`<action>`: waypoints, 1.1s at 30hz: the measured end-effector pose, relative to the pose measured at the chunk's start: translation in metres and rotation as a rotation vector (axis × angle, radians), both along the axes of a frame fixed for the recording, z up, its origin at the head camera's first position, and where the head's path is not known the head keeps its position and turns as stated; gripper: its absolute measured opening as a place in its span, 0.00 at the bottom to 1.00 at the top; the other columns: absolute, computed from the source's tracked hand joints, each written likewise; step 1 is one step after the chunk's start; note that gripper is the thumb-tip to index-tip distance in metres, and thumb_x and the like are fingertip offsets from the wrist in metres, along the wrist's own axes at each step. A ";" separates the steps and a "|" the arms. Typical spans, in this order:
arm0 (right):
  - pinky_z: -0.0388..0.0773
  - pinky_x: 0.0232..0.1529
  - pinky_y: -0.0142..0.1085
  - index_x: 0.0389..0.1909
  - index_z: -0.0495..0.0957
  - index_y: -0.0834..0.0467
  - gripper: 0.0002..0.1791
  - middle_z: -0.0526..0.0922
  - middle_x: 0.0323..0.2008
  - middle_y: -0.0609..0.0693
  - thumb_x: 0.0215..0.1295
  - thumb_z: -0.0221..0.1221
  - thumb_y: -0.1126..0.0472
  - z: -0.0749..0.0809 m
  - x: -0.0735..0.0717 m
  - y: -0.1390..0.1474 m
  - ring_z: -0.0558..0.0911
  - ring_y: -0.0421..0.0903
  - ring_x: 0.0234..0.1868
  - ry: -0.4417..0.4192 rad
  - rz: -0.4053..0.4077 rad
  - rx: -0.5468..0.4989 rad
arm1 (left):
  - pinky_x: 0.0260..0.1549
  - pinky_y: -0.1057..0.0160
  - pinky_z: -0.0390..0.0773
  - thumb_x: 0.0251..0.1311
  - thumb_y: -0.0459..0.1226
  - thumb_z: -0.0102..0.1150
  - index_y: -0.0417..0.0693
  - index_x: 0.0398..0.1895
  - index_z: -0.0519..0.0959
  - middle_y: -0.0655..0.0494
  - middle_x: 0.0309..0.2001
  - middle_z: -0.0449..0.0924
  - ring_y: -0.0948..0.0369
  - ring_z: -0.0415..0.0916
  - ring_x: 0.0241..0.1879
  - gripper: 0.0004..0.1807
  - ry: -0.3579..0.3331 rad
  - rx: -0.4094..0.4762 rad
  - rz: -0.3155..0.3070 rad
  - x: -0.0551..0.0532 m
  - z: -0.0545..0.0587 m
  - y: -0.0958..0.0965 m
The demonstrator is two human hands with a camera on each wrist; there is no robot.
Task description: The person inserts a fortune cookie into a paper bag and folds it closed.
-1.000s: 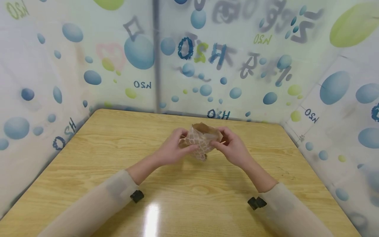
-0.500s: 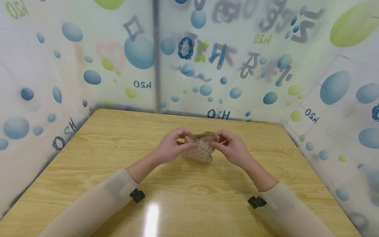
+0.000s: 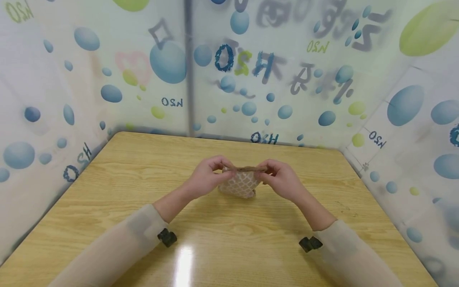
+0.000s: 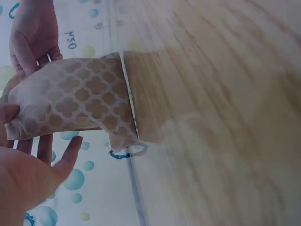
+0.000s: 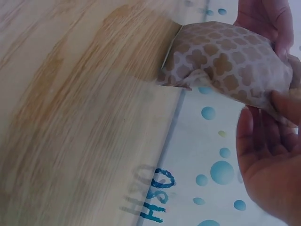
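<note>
A brown paper bag point(image 3: 239, 185) with a white lattice pattern stands upright on the table between both hands. Its top edge is pressed flat and narrow. My left hand point(image 3: 211, 177) pinches the left corner of that edge, thumb in front and fingers behind. At the opposite corner my right hand point(image 3: 281, 179) pinches the edge the same way. In the left wrist view the bag point(image 4: 84, 96) meets the table at its bottom edge. The right wrist view shows the bag point(image 5: 230, 63) bulging in the middle, with a crumpled lower corner. Whatever it contains is hidden.
The glossy wooden table point(image 3: 236, 239) spreads around the bag on all sides. Walls point(image 3: 251, 91) covered with blue and green dots and lettering close in behind and at both sides. A dark wrist device point(image 3: 167, 237) sits at the left cuff, another wrist device point(image 3: 310, 244) at the right.
The bag's mouth, gaping and crooked a second ago, has been straightened and pressed together. Both hands stay at its top corners, and the bag now sits more level.
</note>
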State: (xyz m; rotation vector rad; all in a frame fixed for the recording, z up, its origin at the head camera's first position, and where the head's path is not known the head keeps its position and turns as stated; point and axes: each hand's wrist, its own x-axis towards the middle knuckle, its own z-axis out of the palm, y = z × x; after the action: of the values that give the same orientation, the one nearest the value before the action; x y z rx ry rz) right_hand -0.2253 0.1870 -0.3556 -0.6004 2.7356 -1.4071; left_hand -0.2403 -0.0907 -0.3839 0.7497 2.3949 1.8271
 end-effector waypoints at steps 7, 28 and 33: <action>0.85 0.42 0.47 0.50 0.84 0.54 0.09 0.85 0.43 0.53 0.77 0.68 0.55 -0.004 -0.004 -0.001 0.84 0.52 0.40 -0.024 0.035 -0.005 | 0.44 0.59 0.85 0.72 0.41 0.73 0.55 0.59 0.86 0.55 0.58 0.86 0.54 0.83 0.54 0.15 -0.028 -0.007 -0.038 0.002 0.002 0.003; 0.81 0.35 0.33 0.42 0.92 0.54 0.04 0.88 0.41 0.51 0.76 0.69 0.60 -0.011 -0.002 -0.009 0.82 0.47 0.35 0.144 -0.001 -0.006 | 0.26 0.66 0.68 0.75 0.40 0.69 0.47 0.40 0.87 0.56 0.29 0.75 0.59 0.66 0.28 0.07 -0.086 0.109 0.005 0.005 -0.001 0.011; 0.79 0.33 0.33 0.38 0.87 0.57 0.03 0.85 0.40 0.53 0.74 0.69 0.63 -0.010 -0.001 -0.012 0.81 0.49 0.35 0.122 0.022 -0.047 | 0.34 0.66 0.75 0.72 0.34 0.71 0.43 0.42 0.88 0.54 0.44 0.86 0.58 0.75 0.42 0.03 -0.068 0.133 -0.006 0.005 0.000 0.012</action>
State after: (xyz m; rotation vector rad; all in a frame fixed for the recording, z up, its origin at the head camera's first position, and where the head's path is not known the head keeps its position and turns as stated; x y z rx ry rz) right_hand -0.2259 0.1752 -0.3660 -0.7410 2.7845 -1.4818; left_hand -0.2354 -0.0790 -0.3844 0.6914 2.2465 1.9911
